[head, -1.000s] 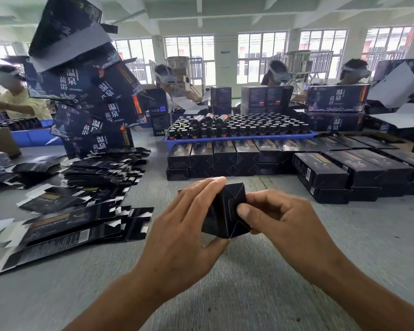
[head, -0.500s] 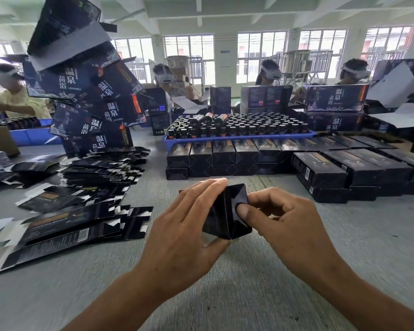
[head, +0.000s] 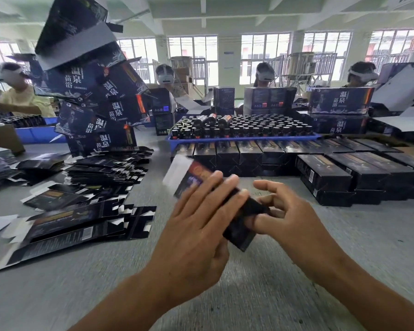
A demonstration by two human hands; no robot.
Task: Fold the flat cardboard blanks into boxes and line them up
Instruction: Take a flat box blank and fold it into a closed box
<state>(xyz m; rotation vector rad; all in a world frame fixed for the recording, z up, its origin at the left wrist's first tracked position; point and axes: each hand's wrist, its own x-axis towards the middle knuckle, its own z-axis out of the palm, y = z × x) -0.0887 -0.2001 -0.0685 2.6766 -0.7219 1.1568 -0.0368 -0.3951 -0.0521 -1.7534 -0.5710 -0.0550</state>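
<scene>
Task partly done, by the look of it. Rows of folded boxes [head: 268, 155] lie lined up in front of the blue tray [head: 239, 139] of bottles [head: 246, 126], and more folded boxes [head: 344, 174] are stacked to the right of them. Plenty left: flat blanks [head: 65, 225] lie spread on the table [head: 296, 271] at left, with a bigger heap of blanks [head: 110, 167] behind them. So many are folded and many remain.

Current box [head: 239, 220] is in the air over the table, between both hands, tilted, with its far end up and left. That far end is motion-blurred; a pale flap [head: 177, 173] seems to stick out open there, so that end is likely not closed. The near end looks dark and shut, though I can't confirm. Judgement: mid-fold or turning the box, not yet placed in the row.

Left hand [head: 201, 225] is on top of the box, back of hand to camera, fingers long and nearly straight, spread over the upper face. Its thumb is hidden, so a real grip can't be told.

Right hand [head: 287, 218] is at the near right end, palm side in, fingers curled and touching the box end, index lifted off. It looks like a light pinch on the corner, and blur makes that uncertain.

Other people work across the table.
</scene>
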